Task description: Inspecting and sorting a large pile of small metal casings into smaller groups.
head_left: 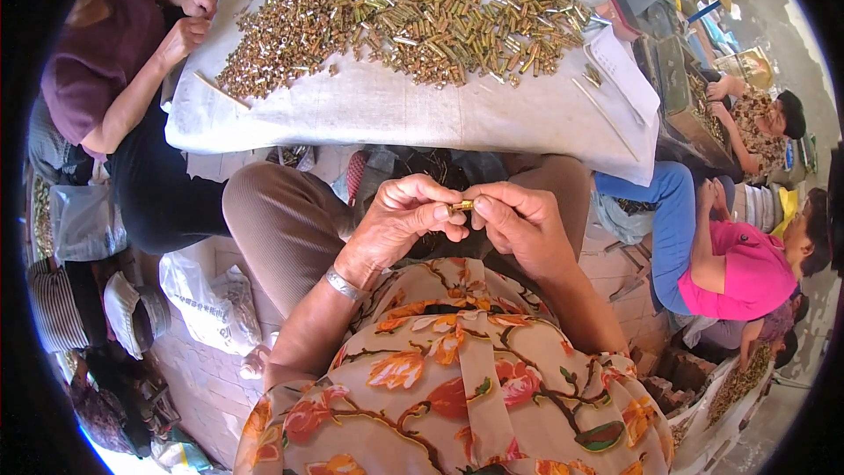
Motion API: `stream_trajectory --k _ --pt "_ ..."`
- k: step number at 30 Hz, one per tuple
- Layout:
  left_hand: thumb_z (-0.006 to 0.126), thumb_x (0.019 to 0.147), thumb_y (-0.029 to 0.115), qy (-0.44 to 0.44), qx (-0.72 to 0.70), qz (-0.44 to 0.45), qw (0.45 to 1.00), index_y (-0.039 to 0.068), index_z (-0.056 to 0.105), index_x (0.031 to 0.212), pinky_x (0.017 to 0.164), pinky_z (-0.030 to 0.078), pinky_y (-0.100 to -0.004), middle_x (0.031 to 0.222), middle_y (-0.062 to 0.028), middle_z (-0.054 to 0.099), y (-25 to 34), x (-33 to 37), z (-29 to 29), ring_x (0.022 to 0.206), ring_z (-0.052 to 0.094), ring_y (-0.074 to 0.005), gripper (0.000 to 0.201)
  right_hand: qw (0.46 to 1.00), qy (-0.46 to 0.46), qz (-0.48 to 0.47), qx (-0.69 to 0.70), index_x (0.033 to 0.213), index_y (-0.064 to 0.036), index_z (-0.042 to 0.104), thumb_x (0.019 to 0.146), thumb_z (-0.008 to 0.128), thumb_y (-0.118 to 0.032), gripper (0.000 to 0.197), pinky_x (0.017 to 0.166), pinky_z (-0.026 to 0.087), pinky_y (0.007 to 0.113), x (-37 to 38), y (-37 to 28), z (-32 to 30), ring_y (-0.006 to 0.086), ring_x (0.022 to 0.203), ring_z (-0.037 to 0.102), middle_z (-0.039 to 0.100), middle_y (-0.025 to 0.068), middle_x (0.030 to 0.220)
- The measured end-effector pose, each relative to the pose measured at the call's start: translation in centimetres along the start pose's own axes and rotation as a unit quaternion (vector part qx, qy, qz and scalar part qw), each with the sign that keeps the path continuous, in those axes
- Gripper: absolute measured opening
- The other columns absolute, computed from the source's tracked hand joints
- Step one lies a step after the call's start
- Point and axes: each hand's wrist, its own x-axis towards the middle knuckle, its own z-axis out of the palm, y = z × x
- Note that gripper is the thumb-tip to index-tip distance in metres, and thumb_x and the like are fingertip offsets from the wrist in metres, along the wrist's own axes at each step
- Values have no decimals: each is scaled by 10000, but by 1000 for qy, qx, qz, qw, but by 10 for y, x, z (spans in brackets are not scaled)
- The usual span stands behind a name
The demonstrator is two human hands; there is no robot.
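Observation:
Above my lap, both my hands meet on one small brass-coloured metal cylinder [461, 206]. My left hand [406, 218], with a silver bracelet at the wrist, pinches one end between thumb and fingers. The other end is gripped by the thumb and forefinger of my right hand [525, 225]. The piece lies roughly level between the fingertips, which cover its ends. Beyond my knees stands a table with a whitish cloth [396, 119], bearing a large heap of similar brass-coloured pieces [431, 13].
Thin sticks [607, 114] and a white sheet [626, 70] lie on the cloth. At left, a co-worker's hands [189, 31] are near the table edge. A co-worker in pink [734, 268] sits at right. White plastic bags [211, 303] rest on the brick floor.

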Motion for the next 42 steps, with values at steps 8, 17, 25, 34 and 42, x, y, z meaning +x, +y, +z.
stream_trajectory --k 8,17,25,34,42 --pt "639 869 74 -36 -56 -51 996 27 638 972 784 570 -399 870 -122 677 -4 -2 -11 722 674 -187 114 992 -99 76 -12 1019 36 652 927 574 -149 220 411 243 182 15 -17 -14 19 475 352 551 16 688" --pt "638 878 104 -45 -97 -23 994 28 616 989 784 574 -393 899 -115 668 -11 -4 -11 744 671 -178 137 997 -43 71 -5 1033 25 646 938 565 -164 226 409 239 178 6 -14 0 6 475 347 555 1 702" --pt "617 896 121 12 -13 3 1000 30 602 1063 796 573 -359 915 -85 662 -2 -8 -5 797 666 -176 191 996 -26 65 61 1078 10 620 956 528 -188 251 417 253 178 6 -3 4 18 484 375 563 0 742" --pt "618 906 181 138 -4 55 989 40 610 1081 695 558 -259 763 0 567 1 -8 -28 698 565 -88 225 958 -19 -4 286 1147 59 556 938 449 -81 273 874 508 399 16 19 -13 238 919 635 631 142 1022" --pt "612 910 188 143 26 11 989 37 612 1078 700 558 -251 797 7 594 -12 -8 -30 710 582 -71 226 960 25 -45 275 1171 48 537 960 480 -114 272 954 467 403 20 17 -6 279 1084 600 599 162 1133"
